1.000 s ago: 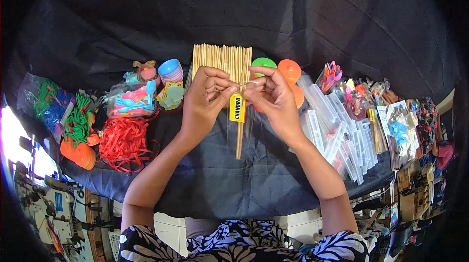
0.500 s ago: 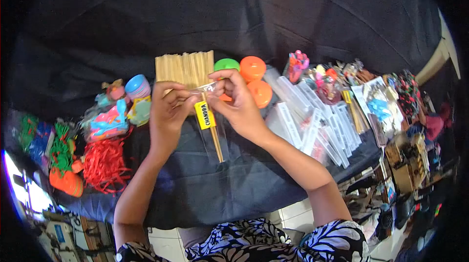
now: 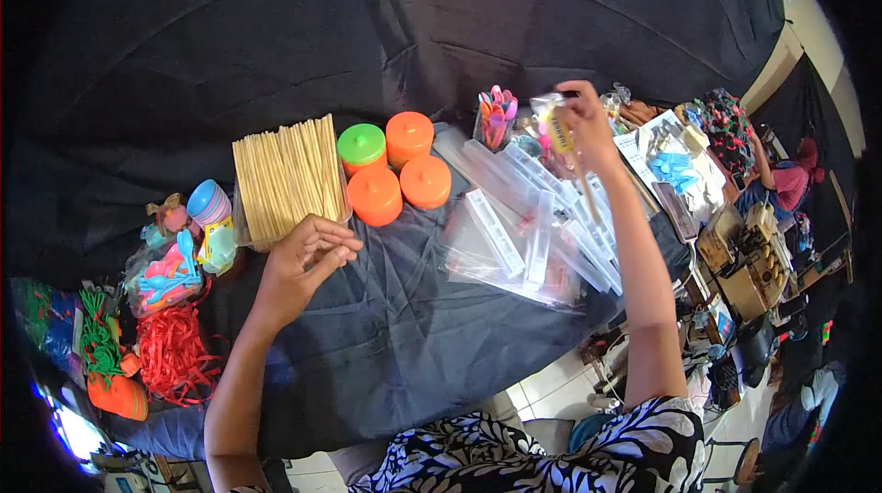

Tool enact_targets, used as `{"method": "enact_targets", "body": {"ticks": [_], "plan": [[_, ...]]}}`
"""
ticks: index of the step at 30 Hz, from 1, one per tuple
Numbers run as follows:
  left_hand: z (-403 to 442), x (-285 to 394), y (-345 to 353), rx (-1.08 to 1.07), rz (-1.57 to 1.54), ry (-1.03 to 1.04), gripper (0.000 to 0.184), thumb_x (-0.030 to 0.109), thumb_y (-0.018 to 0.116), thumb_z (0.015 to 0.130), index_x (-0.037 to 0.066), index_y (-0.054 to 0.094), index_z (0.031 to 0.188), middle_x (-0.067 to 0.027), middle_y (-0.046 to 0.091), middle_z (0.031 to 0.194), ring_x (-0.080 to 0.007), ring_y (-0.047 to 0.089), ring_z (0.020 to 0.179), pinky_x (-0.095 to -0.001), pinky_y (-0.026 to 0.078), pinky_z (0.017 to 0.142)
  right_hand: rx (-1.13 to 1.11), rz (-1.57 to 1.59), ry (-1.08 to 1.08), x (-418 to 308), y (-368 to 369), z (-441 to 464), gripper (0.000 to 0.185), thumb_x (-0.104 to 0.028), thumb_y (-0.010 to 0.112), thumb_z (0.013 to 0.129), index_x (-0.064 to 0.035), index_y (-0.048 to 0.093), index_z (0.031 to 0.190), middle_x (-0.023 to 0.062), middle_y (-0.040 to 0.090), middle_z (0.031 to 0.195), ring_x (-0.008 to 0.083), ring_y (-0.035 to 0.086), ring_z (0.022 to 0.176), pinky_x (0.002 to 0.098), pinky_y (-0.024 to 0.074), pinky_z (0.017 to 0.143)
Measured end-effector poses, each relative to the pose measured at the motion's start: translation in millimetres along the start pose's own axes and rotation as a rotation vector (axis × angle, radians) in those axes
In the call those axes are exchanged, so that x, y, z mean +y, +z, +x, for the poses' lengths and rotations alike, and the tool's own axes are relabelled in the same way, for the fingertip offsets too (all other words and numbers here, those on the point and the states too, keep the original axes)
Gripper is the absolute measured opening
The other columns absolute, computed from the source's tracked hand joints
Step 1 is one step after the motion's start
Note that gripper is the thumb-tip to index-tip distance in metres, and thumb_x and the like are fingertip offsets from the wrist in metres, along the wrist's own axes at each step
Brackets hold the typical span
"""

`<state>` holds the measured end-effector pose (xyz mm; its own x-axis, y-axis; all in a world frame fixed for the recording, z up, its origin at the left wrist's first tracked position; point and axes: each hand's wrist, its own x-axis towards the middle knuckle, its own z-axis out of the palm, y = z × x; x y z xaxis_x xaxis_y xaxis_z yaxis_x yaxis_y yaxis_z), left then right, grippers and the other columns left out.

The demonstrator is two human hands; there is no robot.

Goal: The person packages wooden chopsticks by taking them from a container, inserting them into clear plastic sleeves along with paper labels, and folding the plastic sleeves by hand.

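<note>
My right hand (image 3: 589, 125) is raised over the right side of the table, closed on the top of a chopstick packet (image 3: 559, 133), a clear sleeve with a yellow label. The packet hangs down, slightly blurred, above the clear plastic cases. My left hand (image 3: 303, 268) holds nothing; its fingers are loosely curled, with the thumb a little apart from them. It is at the front right corner of a clear tray of wooden chopsticks (image 3: 287, 181).
Orange lidded tubs (image 3: 375, 195), one with a green lid, stand right of the chopsticks. Clear plastic cases (image 3: 496, 234) lie farther right, near a cup of colourful spoons (image 3: 496, 116). Red ribbon strips (image 3: 175, 355) and stacked cups (image 3: 209, 204) sit left. Another person (image 3: 792, 176) is at far right.
My hands have parted. The right hand has carried the chopstick packet up and to the right; the left hand has let go of it and moved lower. The view has shifted right.
</note>
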<state>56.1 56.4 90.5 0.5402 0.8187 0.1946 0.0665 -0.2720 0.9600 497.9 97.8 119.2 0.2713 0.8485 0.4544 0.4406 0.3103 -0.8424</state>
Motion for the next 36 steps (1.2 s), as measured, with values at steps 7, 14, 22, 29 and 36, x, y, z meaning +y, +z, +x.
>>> {"method": "enact_targets", "body": {"ticks": [7,14,22,29,36], "plan": [[-2,-24,-7,-0.067,0.098,-0.047,0.014,0.005,0.059,0.092,0.000,0.056,0.105,-0.0089,0.067,0.101,-0.0142,0.064,0.094,-0.0273,0.051,0.080,0.246,-0.478,-0.255,188,-135,46,0.028,0.002,0.061,0.080,-0.0067,0.056,0.106,0.0100,0.063,0.080,0.0207,0.061,0.071,0.0335,0.0481,0.065],[-29,-42,-10,-0.129,0.361,-0.139,0.013,0.005,0.061,0.090,0.001,0.060,0.102,-0.0080,0.068,0.099,-0.0161,0.066,0.093,-0.0302,0.053,0.081,0.209,-0.640,-0.068,220,-126,21,0.029,0.003,0.060,0.076,-0.0081,0.058,0.103,0.0191,0.066,0.099,0.0317,0.067,0.085,0.0398,0.0509,0.073],[-51,-69,-8,-0.125,0.468,-0.069,0.011,0.006,0.061,0.089,0.001,0.061,0.099,-0.0089,0.066,0.093,-0.0178,0.066,0.087,-0.0307,0.052,0.076,0.181,-0.932,-0.274,224,-121,10,0.029,-0.001,0.062,0.079,-0.0094,0.057,0.107,0.0197,0.054,0.100,0.0388,0.054,0.093,0.0471,0.0447,0.079],[-54,-83,-6,-0.065,0.397,-0.004,0.008,0.003,0.060,0.089,0.001,0.061,0.096,-0.0071,0.063,0.089,-0.0159,0.064,0.082,-0.0280,0.050,0.074,0.182,-1.145,-0.278,206,-116,1,0.023,-0.006,0.062,0.080,-0.0090,0.059,0.102,0.0178,0.055,0.099,0.0393,0.052,0.093,0.0484,0.0437,0.079],[-55,-88,-7,-0.049,0.330,0.016,0.007,0.002,0.060,0.089,0.000,0.061,0.096,-0.0075,0.063,0.090,-0.0157,0.063,0.083,-0.0282,0.050,0.074,0.352,-0.832,-0.299,182,-110,19,0.020,0.001,0.057,0.084,-0.0059,0.059,0.103,0.0184,0.055,0.099,0.0362,0.056,0.090,0.0442,0.0457,0.078]]}}
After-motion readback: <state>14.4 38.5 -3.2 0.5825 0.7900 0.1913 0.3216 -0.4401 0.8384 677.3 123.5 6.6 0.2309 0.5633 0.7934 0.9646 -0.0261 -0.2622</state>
